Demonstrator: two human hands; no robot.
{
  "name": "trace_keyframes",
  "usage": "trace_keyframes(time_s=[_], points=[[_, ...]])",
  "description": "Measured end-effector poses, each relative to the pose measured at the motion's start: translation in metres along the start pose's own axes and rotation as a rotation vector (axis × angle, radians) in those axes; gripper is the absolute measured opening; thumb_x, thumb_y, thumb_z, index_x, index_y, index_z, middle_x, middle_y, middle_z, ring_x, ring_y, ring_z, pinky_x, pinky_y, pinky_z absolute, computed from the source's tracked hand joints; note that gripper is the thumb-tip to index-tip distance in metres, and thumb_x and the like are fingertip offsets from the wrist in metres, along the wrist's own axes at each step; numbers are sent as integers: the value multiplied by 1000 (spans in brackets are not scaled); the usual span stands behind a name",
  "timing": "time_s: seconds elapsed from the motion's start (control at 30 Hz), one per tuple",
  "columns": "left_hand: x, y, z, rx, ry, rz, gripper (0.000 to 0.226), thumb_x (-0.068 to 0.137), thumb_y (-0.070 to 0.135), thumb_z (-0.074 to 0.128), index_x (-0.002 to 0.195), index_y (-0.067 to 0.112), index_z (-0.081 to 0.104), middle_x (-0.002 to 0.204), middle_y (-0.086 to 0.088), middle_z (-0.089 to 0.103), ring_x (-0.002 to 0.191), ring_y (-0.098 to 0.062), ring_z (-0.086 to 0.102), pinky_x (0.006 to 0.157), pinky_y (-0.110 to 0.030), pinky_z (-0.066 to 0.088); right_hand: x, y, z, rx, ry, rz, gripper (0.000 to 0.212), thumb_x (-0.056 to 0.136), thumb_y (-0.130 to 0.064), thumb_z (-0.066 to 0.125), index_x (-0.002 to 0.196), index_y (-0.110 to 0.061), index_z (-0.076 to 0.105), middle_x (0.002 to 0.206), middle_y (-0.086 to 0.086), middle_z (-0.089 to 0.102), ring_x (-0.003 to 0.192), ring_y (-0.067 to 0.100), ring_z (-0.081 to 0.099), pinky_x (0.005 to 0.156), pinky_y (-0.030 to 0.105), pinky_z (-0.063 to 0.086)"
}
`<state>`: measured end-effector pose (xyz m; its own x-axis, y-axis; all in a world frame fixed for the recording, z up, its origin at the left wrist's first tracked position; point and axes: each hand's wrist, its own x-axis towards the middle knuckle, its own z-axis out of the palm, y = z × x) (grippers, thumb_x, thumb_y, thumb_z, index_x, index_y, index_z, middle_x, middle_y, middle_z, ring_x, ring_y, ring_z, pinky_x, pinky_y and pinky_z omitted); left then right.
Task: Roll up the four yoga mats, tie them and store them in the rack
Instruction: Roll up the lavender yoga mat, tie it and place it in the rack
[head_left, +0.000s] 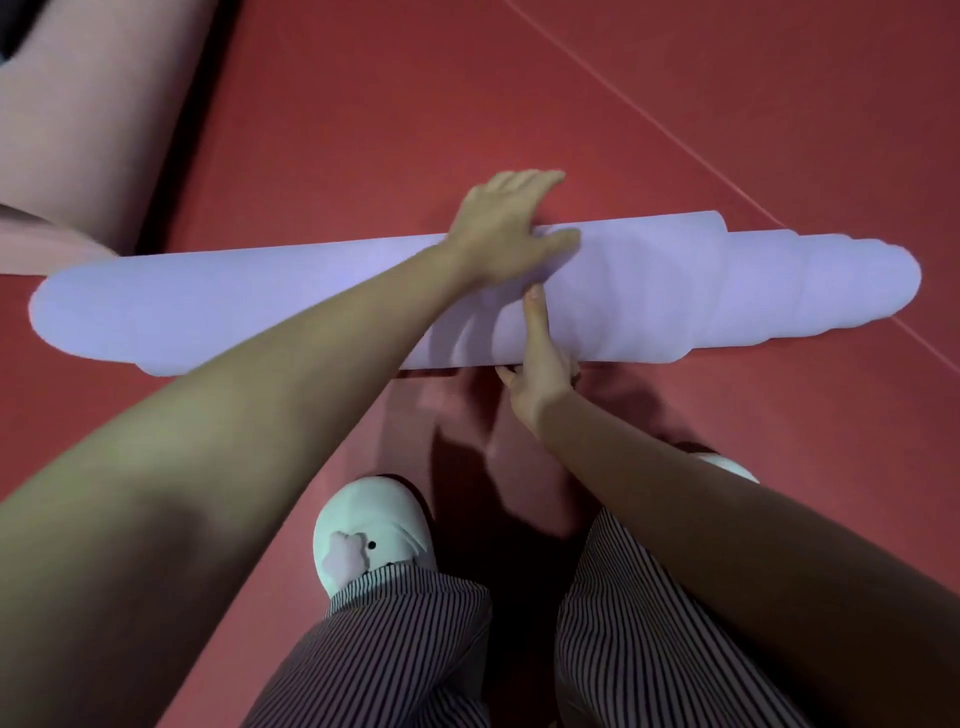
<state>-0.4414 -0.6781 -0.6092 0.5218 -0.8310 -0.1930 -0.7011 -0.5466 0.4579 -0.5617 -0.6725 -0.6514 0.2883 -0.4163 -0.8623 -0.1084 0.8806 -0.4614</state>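
Red floor (623, 130); the rolled lilac yoga mat (208, 306) lies crosswise just ahead. Left hand (506, 228) presses flat on top; right hand (543, 358), a finger straight, braces the near side.

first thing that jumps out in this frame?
The lilac rolled mat lies across the red floor mid-frame, its right end telescoped out in steps. The left hand is spread on top of it, and the right hand is against its near edge. A pink mat sits at upper left, and a white slipper below centre.
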Motion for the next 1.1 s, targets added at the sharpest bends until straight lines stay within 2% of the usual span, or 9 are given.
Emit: trace_keyframes(time_s=[0.07,0.13,0.23,0.4,0.53,0.77,0.9,1.03,1.1], points=[[13,7,3,-61,-314,-121,88,79,71,50,150,24,27,157,-3,25,143,-24,22,116,-45,18,1,3,-8,49,-64,-1,75,74,-40,78,130,-13,37,121,-2,57,107,14,61,91,38,53],[16,4,6,-181,-453,-151,78,68,80,55,131,33,51,137,5,51,127,-22,46,107,-43,35,2,5,-13,114,-101,10,71,76,-35,77,131,-16,36,126,1,57,109,17,61,91,37,53],[13,-2,10,-193,-449,-96,58,60,80,63,104,44,56,108,20,60,107,-15,57,96,-40,43,4,8,-20,184,-167,14,65,80,-27,74,133,-20,36,128,1,59,112,17,60,94,36,52],[4,3,15,-4,-393,-72,85,51,89,51,127,55,39,127,12,51,121,-28,45,104,-52,32,10,5,-42,117,-330,73,67,81,-39,63,142,-28,37,137,-3,53,124,17,52,103,33,41],[6,0,10,-80,-386,-74,78,47,90,51,116,55,45,115,23,57,116,-20,50,104,-45,36,22,-14,-62,-31,-372,53,67,89,-64,30,146,-28,30,142,-6,45,128,15,45,111,34,29],[1,1,5,-170,-342,-89,68,54,85,57,112,50,54,103,29,62,106,-8,56,98,-34,40,19,-21,-64,88,-347,13,54,90,-61,39,133,-28,43,134,-2,53,122,16,49,111,39,32],[3,0,6,-144,-288,-46,57,73,68,66,123,40,56,114,20,62,108,-7,55,93,-28,39,24,-28,-72,-19,-356,25,74,84,-72,25,140,-25,36,144,0,45,131,19,44,114,41,28],[7,-2,10,-136,-242,-18,65,74,65,66,130,37,52,126,14,58,115,-9,52,95,-28,37,20,-33,-74,-517,-97,-46,84,83,-77,20,133,-13,44,126,16,59,94,23,61,82,34,50],[6,-4,15,-112,-128,70,77,67,72,61,133,33,51,129,7,52,117,-13,51,96,-33,38,19,-41,-74,-723,-48,-40,98,82,-79,15,124,2,52,107,21,66,74,24,62,61,30,46]])
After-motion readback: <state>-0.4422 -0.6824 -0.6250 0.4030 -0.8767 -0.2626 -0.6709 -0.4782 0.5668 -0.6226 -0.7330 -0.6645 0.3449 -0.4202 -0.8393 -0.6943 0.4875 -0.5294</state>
